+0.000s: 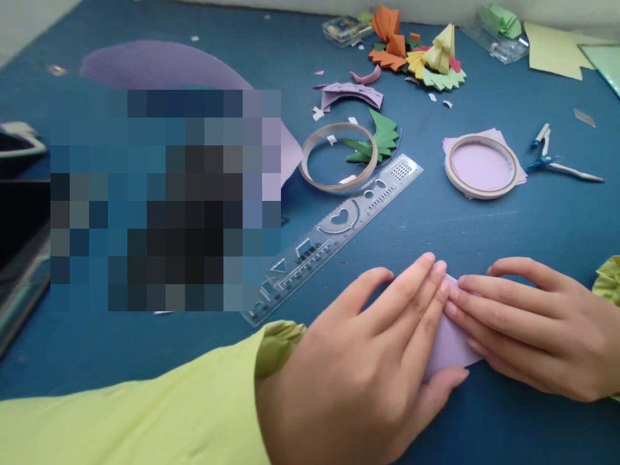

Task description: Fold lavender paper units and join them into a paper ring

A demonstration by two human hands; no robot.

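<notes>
1. The left hand (358, 361) is resting palm down, its fingers lying nearly straight and close together, the thumb standing apart; the fingertips are pressing on a small purple paper (453, 339).
2. The right hand (542, 316) is meeting it from the other side, fingers stretching almost straight; their tips are touching the same paper, but I cannot tell whether the thumb is pinching it.
3. That paper is lying on the blue table (411, 223), between the two hands and partly hidden by them.
4. A clear ruler (334, 236) is lying slantwise beyond the left hand, just beside a roll of tape (309, 152).
5. A second, flatter roll (484, 192) is sitting on purple sheets (484, 161), near a blue-and-white tool (547, 161).
6. Orange folded paper (387, 42) and yellow folded paper (440, 51) are standing farther back.
</notes>
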